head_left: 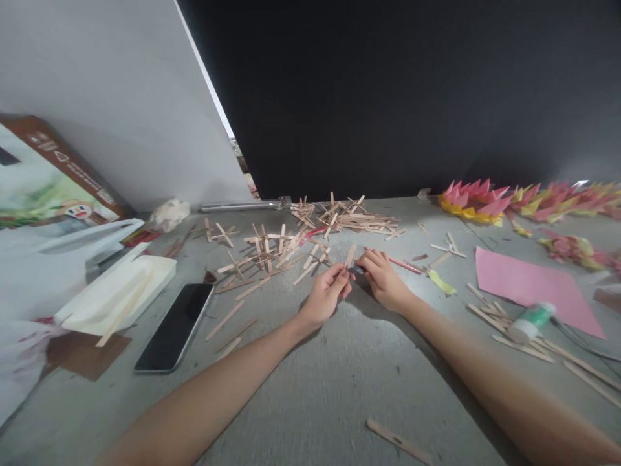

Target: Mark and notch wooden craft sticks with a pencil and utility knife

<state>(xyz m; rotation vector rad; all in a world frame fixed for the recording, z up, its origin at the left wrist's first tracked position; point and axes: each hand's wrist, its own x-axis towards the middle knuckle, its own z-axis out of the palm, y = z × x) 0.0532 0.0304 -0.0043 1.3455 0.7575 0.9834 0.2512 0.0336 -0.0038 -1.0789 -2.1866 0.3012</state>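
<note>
In the middle of the table my left hand (326, 294) is closed, pinching a wooden craft stick (350, 254) that points up and away. Close beside it, my right hand (383, 277) has its fingers pressed together at a small dark object (358, 269), whose kind I cannot make out; its tip is near the stick. Behind the right hand lies a thin red rod (406, 266), partly covered by the fingers. Just beyond both hands spreads a pile of craft sticks (373, 221), several of them joined into crosses (264, 247).
To the left lie a phone (175, 330), a white foam tray (162, 272) and plastic bags (29, 278). Pink paper (533, 285), a green-and-white bottle (532, 321) and folded-paper rings (478, 202) are at right. One stick (398, 441) lies near the front. A black panel (388, 97) stands behind.
</note>
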